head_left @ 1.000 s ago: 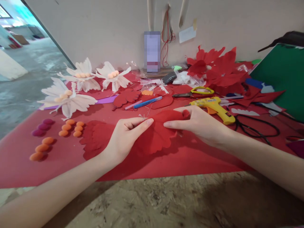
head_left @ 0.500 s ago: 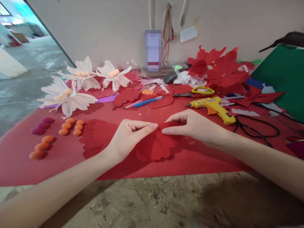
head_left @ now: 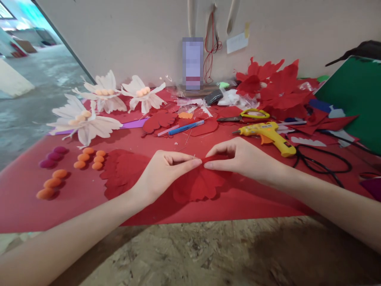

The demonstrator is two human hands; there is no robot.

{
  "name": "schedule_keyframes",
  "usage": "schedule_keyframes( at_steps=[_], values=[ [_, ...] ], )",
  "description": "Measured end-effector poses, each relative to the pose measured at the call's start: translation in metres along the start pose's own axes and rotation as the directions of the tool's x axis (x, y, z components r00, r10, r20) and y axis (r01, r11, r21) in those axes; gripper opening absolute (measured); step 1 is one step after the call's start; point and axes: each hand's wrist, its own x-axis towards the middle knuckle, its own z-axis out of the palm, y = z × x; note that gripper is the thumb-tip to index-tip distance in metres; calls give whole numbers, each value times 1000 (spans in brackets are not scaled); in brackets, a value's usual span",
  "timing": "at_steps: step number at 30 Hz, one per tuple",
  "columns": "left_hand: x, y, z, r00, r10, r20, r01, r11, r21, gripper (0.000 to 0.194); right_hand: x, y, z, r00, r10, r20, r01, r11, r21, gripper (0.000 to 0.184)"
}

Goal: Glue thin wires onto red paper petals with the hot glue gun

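Observation:
Between my hands is a red fabric petal piece (head_left: 198, 184) with a scalloped lower edge, its upper part gathered at my fingertips. My left hand (head_left: 166, 171) pinches the gathered part between thumb and forefinger; a tiny pale bit shows at the fingertips, too small to name. My right hand (head_left: 238, 159) pinches the same piece just to the right, thumb in front and fingers curled behind. Left of it, partly behind my left wrist, lies a stack of red scalloped petals (head_left: 122, 172) on the red table covering (head_left: 238, 206).
Orange pom-poms (head_left: 52, 182) and purple pom-poms (head_left: 53, 157) lie at left, below white fabric flowers (head_left: 85, 121). Behind my hands are a blue pen (head_left: 186, 127), yellow-handled scissors (head_left: 253, 114) and a yellow glue gun (head_left: 269, 135) with a black cord (head_left: 324, 169). Red flowers (head_left: 281, 89) stand at back right.
My right hand has drawn in beside my left, and the petal piece has come lower, its top now bunched at my fingertips. Over the last half second both hands shift slightly right.

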Motion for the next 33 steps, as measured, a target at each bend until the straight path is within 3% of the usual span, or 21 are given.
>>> schedule_keyframes(
  at_steps=[4, 9, 14, 19, 22, 24, 26, 28, 29, 31, 33],
  values=[
    [0, 5, 1, 993, -117, 34, 116, 993, 15, 17, 0, -1, 0, 999, 12, -49, -11, 1000, 18, 12],
    [-2, 5, 3, 997, -43, 58, 31, 980, 195, 25, -1, -2, 3, 1000, 15, 10, -16, 999, 34, 10],
    [-3, 6, 3, 994, -74, 84, 57, 981, 186, 14, 0, -2, 1, 997, -13, -72, 17, 998, 57, 12],
    [-5, 4, 4, 964, -95, 250, 24, 961, 275, 24, 5, 3, -2, 986, 56, 154, -63, 997, 42, 18],
    [-5, 7, -1, 933, -116, 342, -22, 926, 376, 33, 8, 5, -4, 971, 75, 227, -73, 997, -18, 18],
    [-3, 15, -13, 929, -72, 364, -111, 882, 459, 34, 8, 6, -7, 964, 93, 249, -79, 995, -65, 17],
    [2, 27, -33, 950, 39, 309, -189, 860, 474, 29, 9, 6, -10, 956, 117, 268, -90, 990, -112, 17],
    [7, 38, -58, 975, 181, 129, -221, 725, 652, 28, 9, 8, -13, 950, 141, 280, -105, 985, -140, 17],
    [10, 40, -70, 969, 225, 101, -225, 640, 735, 20, 9, 9, -13, 948, 150, 282, -114, 983, -141, 17],
    [16, 40, -91, 982, 127, 140, -185, 483, 856, 12, 10, 11, -13, 943, 165, 289, -134, 983, -122, 18],
    [21, 33, -106, 981, -1, 194, -175, 422, 889, 18, 10, 13, -12, 940, 172, 295, -151, 984, -94, 20]
  ],
)
